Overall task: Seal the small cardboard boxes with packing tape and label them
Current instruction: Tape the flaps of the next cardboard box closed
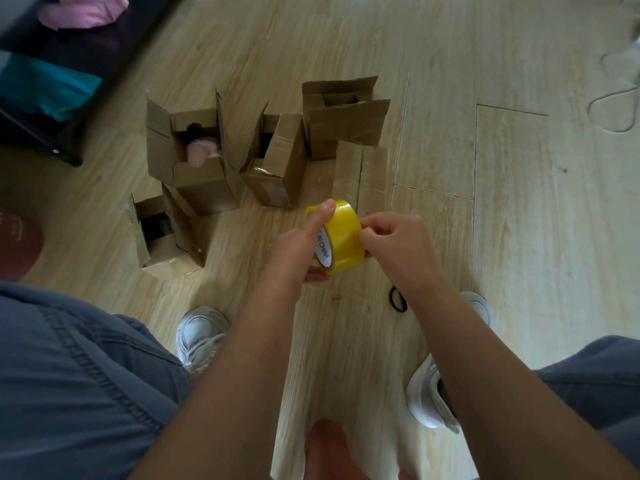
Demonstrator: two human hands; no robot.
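Note:
A yellow roll of packing tape (341, 237) is held above the wooden floor. My left hand (299, 247) grips it, thumb over the top rim and fingers underneath. My right hand (391, 237) pinches at the roll's right side with curled fingertips. Beyond the roll stand several small cardboard boxes: one with open flaps and a pink item inside (194, 157), one with a half-shut lid (277, 161), one at the back with raised flaps (341, 112), one closed box just behind the tape (360, 174), and an open one at the left (166, 233).
Two black hair ties (397, 298) lie on the floor by my right wrist. My white shoes (201, 334) and knees frame the lower view. Dark furniture with pink and teal cloth (48, 81) stands at the upper left. A thin cord (613, 109) loops at the right edge.

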